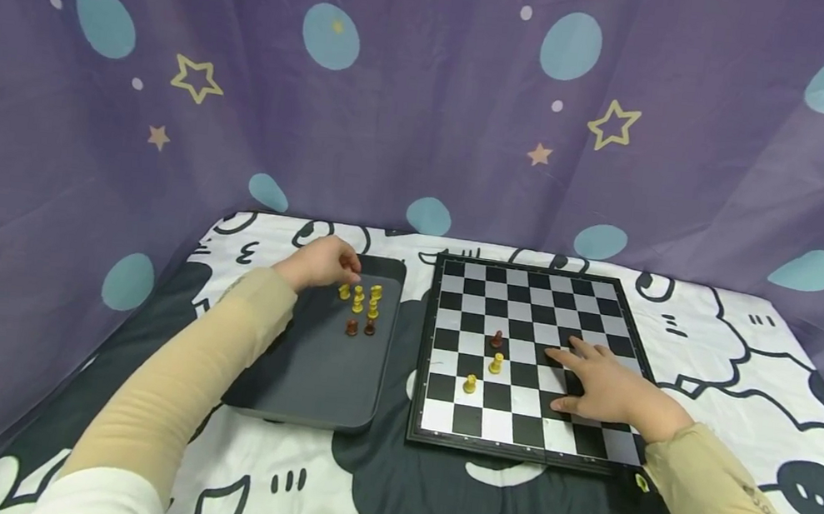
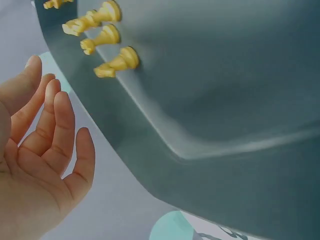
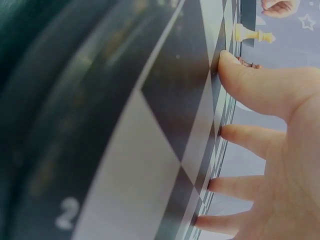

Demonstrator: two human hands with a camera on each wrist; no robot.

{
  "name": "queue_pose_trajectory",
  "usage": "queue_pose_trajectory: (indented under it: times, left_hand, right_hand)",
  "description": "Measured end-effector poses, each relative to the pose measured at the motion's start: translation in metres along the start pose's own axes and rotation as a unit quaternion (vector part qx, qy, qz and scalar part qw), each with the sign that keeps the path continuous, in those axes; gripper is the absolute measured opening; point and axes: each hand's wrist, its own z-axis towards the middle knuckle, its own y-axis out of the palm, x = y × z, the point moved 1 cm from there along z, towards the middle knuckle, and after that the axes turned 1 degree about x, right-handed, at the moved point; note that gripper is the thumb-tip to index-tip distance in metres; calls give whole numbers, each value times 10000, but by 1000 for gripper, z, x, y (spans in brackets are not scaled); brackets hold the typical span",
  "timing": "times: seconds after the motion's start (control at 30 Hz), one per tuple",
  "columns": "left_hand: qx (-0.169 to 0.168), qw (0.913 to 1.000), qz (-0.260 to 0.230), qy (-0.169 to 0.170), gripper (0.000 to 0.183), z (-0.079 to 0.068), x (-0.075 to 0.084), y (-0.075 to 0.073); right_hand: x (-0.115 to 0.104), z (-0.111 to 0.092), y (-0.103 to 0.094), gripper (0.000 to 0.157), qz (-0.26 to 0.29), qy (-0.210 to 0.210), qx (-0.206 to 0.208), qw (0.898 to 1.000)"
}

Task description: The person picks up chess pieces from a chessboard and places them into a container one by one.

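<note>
My left hand (image 1: 324, 263) hovers over the far part of the dark grey tray (image 1: 308, 388), fingers loosely bent. In the left wrist view, nothing shows between the thumb and fingers (image 2: 64, 125). Close to it, several yellow chess pieces (image 1: 358, 299) stand in the tray, with two dark red pieces (image 1: 352, 328) on their near side. My right hand (image 1: 605, 386) rests its spread fingertips on the right part of the chessboard (image 1: 497, 448) and holds nothing. Left of it on the board stand a dark red pawn (image 1: 497, 339), a yellow piece (image 1: 495, 363) and another yellow piece (image 1: 470, 384).
Tray and board lie side by side, a narrow gap between them, on a black-and-white patterned cloth (image 1: 430, 510). A purple curtain (image 1: 426, 124) hangs behind. By the board's near right corner is a small yellow-green thing (image 1: 641, 482).
</note>
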Motion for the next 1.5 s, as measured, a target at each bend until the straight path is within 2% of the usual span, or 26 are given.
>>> queue_pose_trajectory:
  times: [0.17, 0.47, 0.67, 0.87, 1.17, 1.5]
  left_hand:
    - [92, 9997, -156, 141, 20, 0, 11, -4]
    - [-32, 9975, -464, 529, 21, -3, 40, -4]
    - [-96, 9941, -506, 957, 17, -4, 64, 4]
    - [-313, 9901, -448, 1296, 19, -10, 86, 14]
    - [-713, 9850, -402, 1516, 23, -20, 109, 25]
    - [-956, 9803, -617, 1614, 25, -25, 123, 37]
  right_hand:
    - [1, 2, -3, 78, -27, 29, -10, 10000]
    - [0, 3, -5, 78, -99, -26, 42, 9999]
    - [0, 1, -4, 78, -59, -16, 2, 10000]
    - [0, -1, -2, 78, -30, -43, 23, 10000]
    - [0, -1, 1, 78, 73, -100, 27, 9999]
    - [-1, -1, 0, 77, 9, -135, 84, 9999]
